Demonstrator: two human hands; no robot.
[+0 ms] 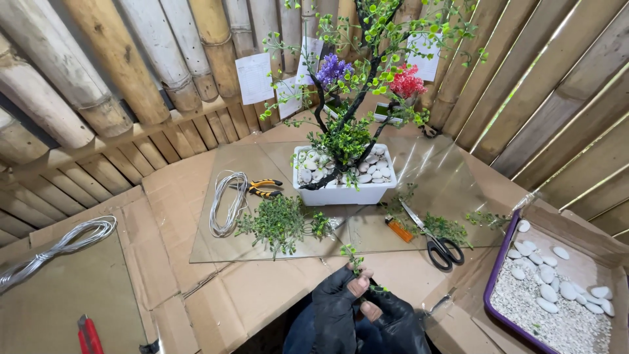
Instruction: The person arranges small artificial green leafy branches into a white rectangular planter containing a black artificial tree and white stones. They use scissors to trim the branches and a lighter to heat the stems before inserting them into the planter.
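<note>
Both my hands wear black fingerless gloves and meet at the bottom middle. My left hand (pixel 335 305) and my right hand (pixel 392 318) pinch a small green artificial sprig (pixel 354 260) between their fingertips, its leafy tip pointing up toward the table. Ahead stands a white rectangular planter (pixel 341 193) filled with white pebbles, holding an artificial tree (pixel 367 78) with a dark trunk, green leaves, a purple flower and a red flower. A loose clump of green foliage (pixel 278 223) lies on the glass sheet (pixel 216 242) just beyond my hands.
Black-handled scissors (pixel 438 246), an orange lighter (pixel 398 229), a coil of white wire (pixel 226 200) and yellow-black pliers (pixel 262 188) lie on the glass. A purple-rimmed tray (pixel 493 288) of gravel and white stones is at right. Another wire coil (pixel 59 248) and a red tool (pixel 88 335) lie left. Bamboo walls surround.
</note>
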